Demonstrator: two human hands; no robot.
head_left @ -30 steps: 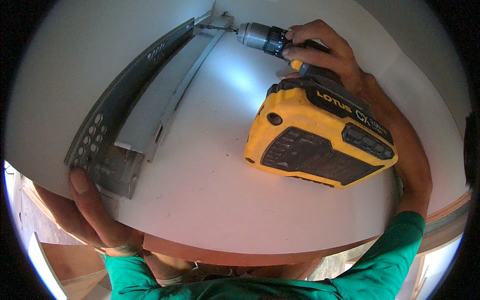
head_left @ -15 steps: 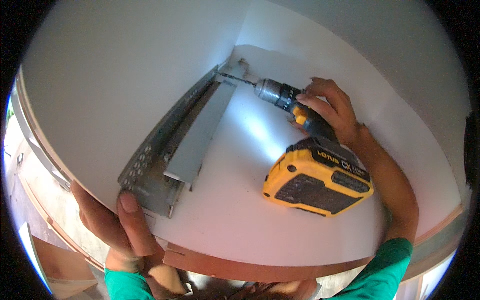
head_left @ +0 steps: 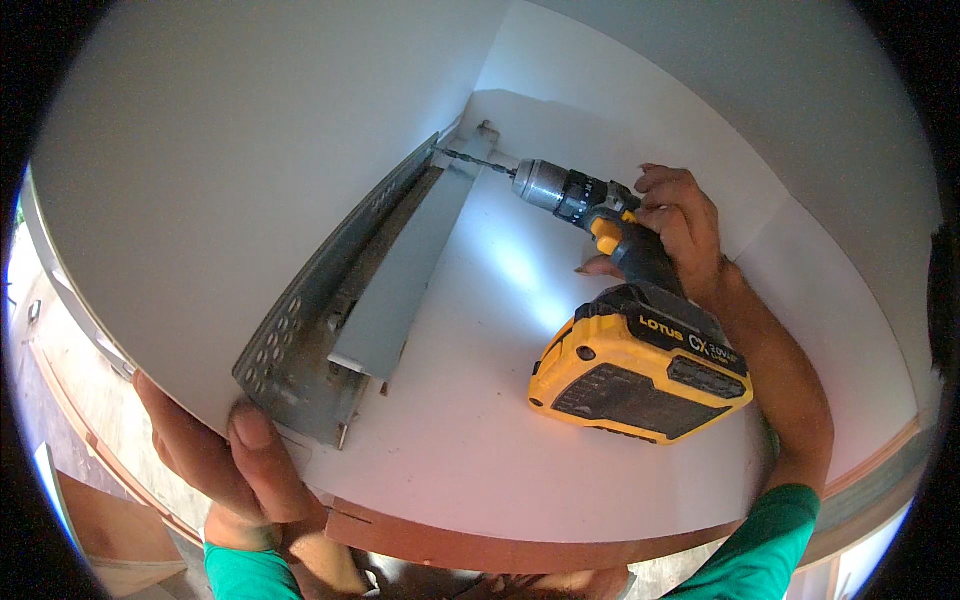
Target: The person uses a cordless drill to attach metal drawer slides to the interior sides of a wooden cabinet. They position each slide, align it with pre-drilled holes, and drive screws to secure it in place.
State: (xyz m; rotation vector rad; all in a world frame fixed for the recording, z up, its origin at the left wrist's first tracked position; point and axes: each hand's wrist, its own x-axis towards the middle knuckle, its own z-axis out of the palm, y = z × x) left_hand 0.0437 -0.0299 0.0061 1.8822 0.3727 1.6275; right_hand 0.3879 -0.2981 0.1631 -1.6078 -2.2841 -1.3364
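Observation:
My right hand is closed round the handle of a yellow and black cordless drill, whose battery base faces me. Its lamp lights the white board below. From the chuck a thin bit points left, its tip at the far end of a grey metal drawer slide. The slide lies along the foot of the white side panel, with a row of holes at its near end. My left hand grips the panel's near edge, thumb inside beside the slide's end and fingers outside.
White walls enclose the cabinet at the back and right. A brown front edge runs along the near side of the white base board. Outside, at the lower left, a brown board piece rests on the floor.
The drill has shifted slightly right and down, its bit tip staying at the slide's far end. The right-hand fingers have drawn back, showing more of the yellow trigger. My left hand keeps its grip.

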